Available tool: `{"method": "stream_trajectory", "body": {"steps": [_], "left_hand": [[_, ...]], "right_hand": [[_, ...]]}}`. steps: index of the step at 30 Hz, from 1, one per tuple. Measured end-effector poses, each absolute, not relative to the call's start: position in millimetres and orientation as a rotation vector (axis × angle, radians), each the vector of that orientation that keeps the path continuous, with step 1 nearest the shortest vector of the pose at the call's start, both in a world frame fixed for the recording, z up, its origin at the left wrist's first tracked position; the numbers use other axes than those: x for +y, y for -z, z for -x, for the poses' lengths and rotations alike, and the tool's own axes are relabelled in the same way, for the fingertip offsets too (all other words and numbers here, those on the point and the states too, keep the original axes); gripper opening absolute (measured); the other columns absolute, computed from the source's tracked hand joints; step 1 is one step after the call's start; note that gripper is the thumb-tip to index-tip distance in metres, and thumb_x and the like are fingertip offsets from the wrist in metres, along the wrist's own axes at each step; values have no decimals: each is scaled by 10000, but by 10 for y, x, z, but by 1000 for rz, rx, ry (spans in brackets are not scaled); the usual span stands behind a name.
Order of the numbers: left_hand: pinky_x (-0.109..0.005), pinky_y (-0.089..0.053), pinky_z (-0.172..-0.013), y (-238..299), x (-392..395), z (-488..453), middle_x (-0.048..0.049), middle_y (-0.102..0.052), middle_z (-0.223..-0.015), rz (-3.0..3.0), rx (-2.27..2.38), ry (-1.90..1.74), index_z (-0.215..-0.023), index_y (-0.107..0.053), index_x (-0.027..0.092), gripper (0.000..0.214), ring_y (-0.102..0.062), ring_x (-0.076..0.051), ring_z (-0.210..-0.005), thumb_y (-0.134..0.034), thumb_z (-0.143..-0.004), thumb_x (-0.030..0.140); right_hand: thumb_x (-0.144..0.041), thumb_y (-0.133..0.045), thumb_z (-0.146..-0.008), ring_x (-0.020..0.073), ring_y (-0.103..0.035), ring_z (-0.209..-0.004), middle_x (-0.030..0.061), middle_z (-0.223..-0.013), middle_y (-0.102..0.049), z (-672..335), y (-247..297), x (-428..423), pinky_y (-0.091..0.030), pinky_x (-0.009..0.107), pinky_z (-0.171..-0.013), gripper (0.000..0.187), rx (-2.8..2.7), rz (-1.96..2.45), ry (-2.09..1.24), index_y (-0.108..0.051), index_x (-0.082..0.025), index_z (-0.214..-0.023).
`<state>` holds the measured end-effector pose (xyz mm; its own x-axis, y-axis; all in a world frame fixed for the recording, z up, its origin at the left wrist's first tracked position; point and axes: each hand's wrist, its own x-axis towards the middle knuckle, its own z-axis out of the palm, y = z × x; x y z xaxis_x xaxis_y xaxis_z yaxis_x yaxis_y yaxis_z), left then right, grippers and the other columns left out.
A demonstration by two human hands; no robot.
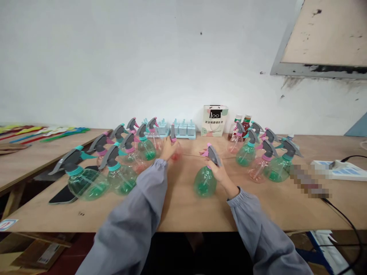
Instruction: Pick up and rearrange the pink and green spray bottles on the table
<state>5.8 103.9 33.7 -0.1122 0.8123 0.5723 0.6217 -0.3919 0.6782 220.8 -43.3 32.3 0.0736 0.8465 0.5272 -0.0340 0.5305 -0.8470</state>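
Note:
My left hand [169, 149] is closed on the neck of a pink spray bottle [176, 153] with a grey head, near the middle of the table. Nearer to me, my right hand [218, 170] grips the neck of a green spray bottle [205, 182], whose grey head has a pink trigger. Its body is see-through. To the left stand several pink and green spray bottles, among them a large green one [87, 185] in front. Another group, including a green spray bottle [246, 154] and a pink one [258, 169], stands to the right.
Light blue popsicle moulds [185, 129], a paper bag [214, 121] and red-filled bottles [246, 124] stand along the wall. A phone [63, 194] lies beneath the left bottles. To the right are a power strip [341, 170] and a black cable [344, 217].

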Motion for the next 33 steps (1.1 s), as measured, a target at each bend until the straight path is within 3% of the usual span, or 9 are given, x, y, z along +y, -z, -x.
{"method": "stream_trajectory", "body": {"steps": [6,11,17,24,28,33], "left_hand": [[-352,-458,-914,-28,123,200,-56,-634,-1034,-1994,1319,-1571,-1074,-548,213,230,-606,-203,-965,-547,-883,342],[-339,-463,-854,75,-195,144,-54,-652,-969,-1917,1373,-1631,-1030,-546,212,263,-628,-201,-905,-564,-900,441],[-343,-466,-872,112,-161,78,-56,-645,-943,-1972,1305,-1652,-1020,-565,197,259,-628,-197,-908,-574,-901,427],[-339,-471,-888,107,-211,68,-44,-635,-935,-1994,1259,-1666,-1043,-570,197,262,-624,-187,-907,-567,-907,420],[-340,-474,-886,90,-221,68,-53,-642,-959,-1987,1264,-1649,-1050,-570,196,278,-629,-195,-925,-559,-908,434],[-344,-477,-882,91,-218,68,-56,-647,-953,-1985,1260,-1652,-1040,-574,196,269,-630,-202,-929,-571,-904,429]], "right_hand": [[-470,-743,-707,264,-715,-993,46,-941,-782,-2188,-609,-464,-545,389,-887,333,-1138,667,-1086,-688,-256,-957],[-311,-761,-585,214,-697,-808,5,-761,-736,-2192,-672,-417,-538,326,-764,239,-1094,619,-1224,-652,-249,-788],[-220,-640,-510,107,-535,-567,-48,-586,-588,-2229,-618,-356,-441,240,-562,114,-1014,618,-1081,-572,-224,-602],[-250,-614,-522,145,-569,-595,-26,-612,-603,-2205,-605,-351,-469,279,-598,133,-1085,591,-1149,-557,-239,-642],[-231,-617,-540,119,-546,-567,-42,-576,-576,-2232,-615,-366,-477,255,-601,86,-1115,579,-1112,-567,-229,-610],[-211,-635,-504,147,-575,-598,-26,-654,-660,-2236,-592,-348,-496,282,-619,165,-1041,597,-1210,-608,-240,-664]]}}
